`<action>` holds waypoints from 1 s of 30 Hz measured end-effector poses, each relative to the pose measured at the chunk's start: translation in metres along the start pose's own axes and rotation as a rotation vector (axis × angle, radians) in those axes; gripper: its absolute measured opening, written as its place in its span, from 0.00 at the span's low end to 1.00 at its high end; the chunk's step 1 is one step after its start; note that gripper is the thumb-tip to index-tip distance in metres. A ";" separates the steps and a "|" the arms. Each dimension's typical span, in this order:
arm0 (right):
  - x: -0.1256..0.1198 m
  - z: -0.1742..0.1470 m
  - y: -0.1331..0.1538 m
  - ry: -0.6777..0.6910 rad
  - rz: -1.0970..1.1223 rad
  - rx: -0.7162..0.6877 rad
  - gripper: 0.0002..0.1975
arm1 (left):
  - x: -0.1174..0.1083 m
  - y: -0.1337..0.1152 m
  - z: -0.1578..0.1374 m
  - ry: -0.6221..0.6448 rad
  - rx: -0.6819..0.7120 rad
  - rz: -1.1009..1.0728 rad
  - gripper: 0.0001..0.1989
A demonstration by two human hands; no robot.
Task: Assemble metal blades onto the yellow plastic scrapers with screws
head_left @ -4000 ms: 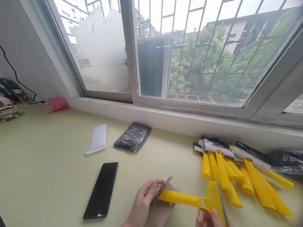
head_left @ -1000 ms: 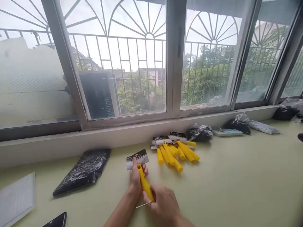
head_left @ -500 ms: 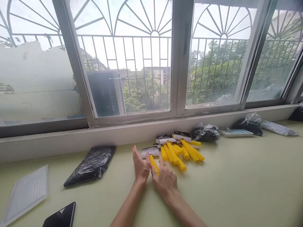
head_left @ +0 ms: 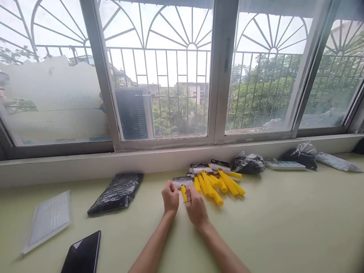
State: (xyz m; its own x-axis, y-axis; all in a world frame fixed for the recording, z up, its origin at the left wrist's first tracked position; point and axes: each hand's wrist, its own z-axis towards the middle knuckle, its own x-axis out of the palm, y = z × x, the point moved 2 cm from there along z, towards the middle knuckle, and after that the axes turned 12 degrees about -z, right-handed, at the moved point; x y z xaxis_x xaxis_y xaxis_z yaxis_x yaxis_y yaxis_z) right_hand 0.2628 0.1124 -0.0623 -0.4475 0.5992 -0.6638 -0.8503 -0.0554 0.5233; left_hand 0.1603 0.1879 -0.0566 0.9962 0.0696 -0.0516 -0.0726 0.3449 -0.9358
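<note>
My left hand [head_left: 171,198] is closed in a fist above the table; whatever it may hold is hidden. Close to its right, my right hand [head_left: 196,207] is closed on a thin metal rod [head_left: 186,201], of which only a short length shows. Just beyond and between both hands lies a yellow tube-shaped handle [head_left: 183,192] with a hole at its end, partly covered by my right hand. At its far end is a black and white card [head_left: 182,182]. A pile of similar yellow handles [head_left: 209,185] with printed cards lies to the right.
A black plastic-wrapped packet [head_left: 116,193], a clear flat packet [head_left: 49,220] and a phone [head_left: 82,253] lie on the left of the green table [head_left: 278,220]. Bags of dark items [head_left: 248,163] and a white box-like object [head_left: 286,165] line the windowsill wall at right.
My left hand has gone from upright with fingers extended to a fist. My right hand has turned and its fingers have curled in. The view has shifted slightly.
</note>
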 end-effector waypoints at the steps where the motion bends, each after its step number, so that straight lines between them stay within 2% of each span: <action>1: 0.001 0.002 0.000 0.015 0.022 0.015 0.16 | 0.001 0.002 0.000 0.023 -0.011 0.001 0.17; 6: 0.004 0.011 -0.003 0.055 0.163 0.085 0.17 | 0.006 0.004 -0.002 0.125 -0.032 0.063 0.18; 10: 0.007 0.011 -0.006 0.091 0.251 0.143 0.16 | 0.008 -0.005 -0.006 0.186 -0.021 0.161 0.17; 13: 0.009 0.009 -0.008 0.131 0.288 0.183 0.16 | 0.007 -0.014 -0.010 0.198 0.007 0.255 0.17; 18: 0.004 0.009 -0.014 0.111 0.355 0.316 0.15 | 0.006 -0.024 -0.013 0.171 0.033 0.414 0.19; 22: -0.003 -0.002 -0.019 0.116 0.415 0.450 0.16 | 0.005 -0.027 -0.011 0.224 -0.031 0.507 0.19; 24: -0.009 -0.012 -0.021 0.152 0.447 0.511 0.17 | -0.004 -0.029 -0.010 0.289 -0.074 0.520 0.18; 26: -0.017 -0.022 -0.025 0.206 0.484 0.554 0.18 | -0.025 -0.031 -0.012 0.353 -0.087 0.510 0.17; 30: -0.038 -0.032 -0.033 0.291 0.549 0.576 0.18 | -0.094 -0.037 -0.031 0.404 0.015 0.460 0.13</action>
State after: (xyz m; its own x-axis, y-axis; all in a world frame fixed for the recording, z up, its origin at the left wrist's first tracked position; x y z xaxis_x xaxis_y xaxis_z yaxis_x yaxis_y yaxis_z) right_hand 0.2991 0.0657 -0.0714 -0.8763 0.3724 -0.3057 -0.2529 0.1845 0.9497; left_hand 0.0708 0.1399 -0.0284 0.8015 -0.1449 -0.5802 -0.4973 0.3773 -0.7812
